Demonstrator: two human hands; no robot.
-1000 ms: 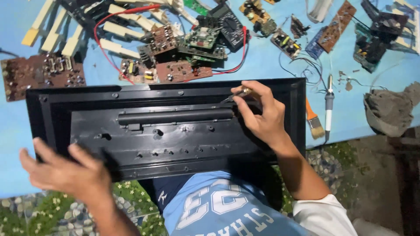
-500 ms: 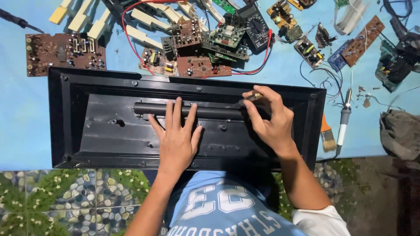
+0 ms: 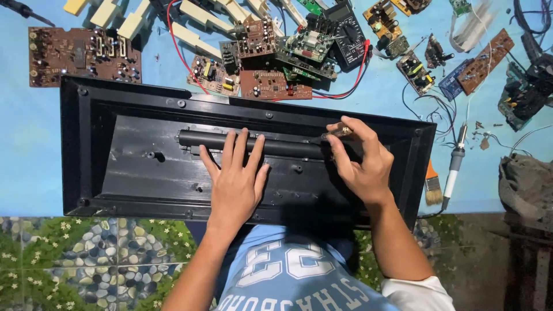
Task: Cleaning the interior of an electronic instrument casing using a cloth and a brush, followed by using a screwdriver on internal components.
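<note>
- While the left hand [image 3: 235,183] lies flat and unclenched, fingertips on the black tube [image 3: 247,144], the black casing [image 3: 144,167] sits open-side up under both hands.
- Right hand [image 3: 360,161] pinches a small screwdriver [image 3: 336,133] at the tube's right end.
- Judging by this, the casing looks stripped: circuit boards [image 3: 265,63] lie beyond the fingers; the tube remains mounted.

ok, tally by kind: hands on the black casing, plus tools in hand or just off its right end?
hands on the black casing: 2 (left hand, right hand)
small tool, pinched by the right hand: 1
paintbrush: 1
soldering iron: 1
total: 5
</note>
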